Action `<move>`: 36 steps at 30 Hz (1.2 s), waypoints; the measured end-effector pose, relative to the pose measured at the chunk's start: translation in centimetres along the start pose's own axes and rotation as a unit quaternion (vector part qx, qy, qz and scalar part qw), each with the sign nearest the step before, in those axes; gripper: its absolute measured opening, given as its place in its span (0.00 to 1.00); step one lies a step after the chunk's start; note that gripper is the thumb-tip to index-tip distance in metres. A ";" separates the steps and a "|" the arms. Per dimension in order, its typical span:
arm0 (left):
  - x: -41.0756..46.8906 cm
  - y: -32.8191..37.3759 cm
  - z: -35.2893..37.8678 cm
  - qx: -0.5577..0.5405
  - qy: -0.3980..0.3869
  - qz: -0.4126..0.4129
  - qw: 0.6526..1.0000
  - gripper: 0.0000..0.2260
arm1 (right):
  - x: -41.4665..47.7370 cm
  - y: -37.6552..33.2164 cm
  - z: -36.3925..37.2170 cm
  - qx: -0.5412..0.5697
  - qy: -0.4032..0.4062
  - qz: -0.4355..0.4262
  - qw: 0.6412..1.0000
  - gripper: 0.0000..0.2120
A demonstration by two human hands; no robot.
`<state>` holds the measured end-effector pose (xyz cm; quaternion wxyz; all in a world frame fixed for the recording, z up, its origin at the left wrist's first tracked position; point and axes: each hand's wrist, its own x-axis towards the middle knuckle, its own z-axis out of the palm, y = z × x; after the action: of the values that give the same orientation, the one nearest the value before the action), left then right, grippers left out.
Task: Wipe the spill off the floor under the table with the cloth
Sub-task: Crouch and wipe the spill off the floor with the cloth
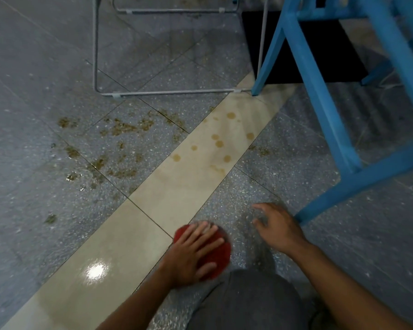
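Note:
A red cloth point(216, 254) lies bunched on the floor near the bottom centre, at the edge of a beige tile strip point(177, 184). My left hand point(193, 251) presses flat on top of the cloth with fingers spread. My right hand point(275, 226) rests on the grey speckled floor to the right, fingers apart, holding nothing. A brownish spill point(119, 139) spreads in patches over the grey tiles ahead and to the left. Round brown drops point(221, 141) dot the beige strip further ahead.
A blue wooden frame point(324, 110) with slanted legs stands at the right, one bar close to my right hand. A thin grey metal leg frame point(167, 92) stands beyond the spill. A black panel point(303, 51) lies behind the blue legs. My grey-clad knee point(246, 303) is at the bottom.

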<state>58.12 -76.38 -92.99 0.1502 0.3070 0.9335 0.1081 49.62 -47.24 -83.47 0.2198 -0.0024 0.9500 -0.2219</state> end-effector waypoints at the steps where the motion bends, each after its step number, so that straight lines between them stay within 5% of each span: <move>1: -0.4 -2.0 -0.4 0.005 0.015 -0.022 1.000 0.30 | 0.0 0.1 0.0 0.002 0.001 0.001 1.000 0.22; 6: 8.2 -6.0 -3.1 -0.047 0.094 -0.304 0.947 0.33 | -0.5 -0.5 1.2 -0.008 -0.015 -0.008 1.000 0.22; 8: 12.3 -3.9 -3.6 -0.065 0.102 -0.347 0.930 0.33 | -0.8 -0.8 1.5 -0.017 -0.019 -0.018 1.000 0.22; 12: 11.2 2.6 -1.5 -0.025 0.057 -0.131 0.989 0.30 | -1.0 -0.9 1.2 -0.029 -0.006 -0.013 0.999 0.21; 16: 2.3 1.5 1.8 0.050 0.035 0.065 0.996 0.25 | -1.2 -0.5 0.5 -0.014 -0.016 0.005 1.000 0.22; 19: -3.2 -2.9 1.2 0.085 0.030 0.032 0.995 0.20 | -1.3 -0.6 0.0 -0.014 -0.027 0.003 1.000 0.22; 21: -5.3 -4.6 -0.7 0.012 0.049 -0.109 0.993 0.20 | -1.1 -1.2 -0.4 -0.015 -0.032 -0.001 0.999 0.21; 22: -6.0 -4.6 -2.2 -0.056 0.068 -0.215 0.973 0.22 | -0.9 -1.8 -0.7 -0.014 -0.033 -0.007 0.999 0.21; 24: -6.2 -3.5 -5.8 -0.274 0.152 -0.427 0.848 0.26 | -0.1 -3.3 -1.4 -0.007 -0.035 -0.029 0.999 0.20; 26: -5.7 -2.6 -10.1 -0.510 0.271 -0.527 0.624 0.27 | 1.2 -5.5 -2.5 0.008 -0.048 -0.058 0.997 0.19; 28: -5.7 -2.1 -14.2 -0.720 0.274 -0.509 0.383 0.25 | 1.9 -8.5 -4.3 0.031 -0.073 -0.070 0.994 0.17; 29: -6.0 -1.7 -16.2 -0.771 0.264 -0.479 0.327 0.26 | 2.0 -10.2 -5.2 0.045 -0.093 -0.072 0.992 0.17; 31: -6.6 0.2 -20.3 -0.808 0.252 -0.432 0.311 0.28 | 1.0 -13.7 -7.4 0.079 -0.156 -0.076 0.982 0.16; 36: -7.0 6.2 -30.2 -0.842 0.147 -0.379 0.356 0.20 | -5.1 -21.9 -13.6 0.240 -0.310 -0.014 0.920 0.22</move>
<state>56.35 -79.03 -61.57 0.2158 -0.3868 0.3793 0.8124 46.45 -60.70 -61.15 0.4942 -0.0320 0.7522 -0.4347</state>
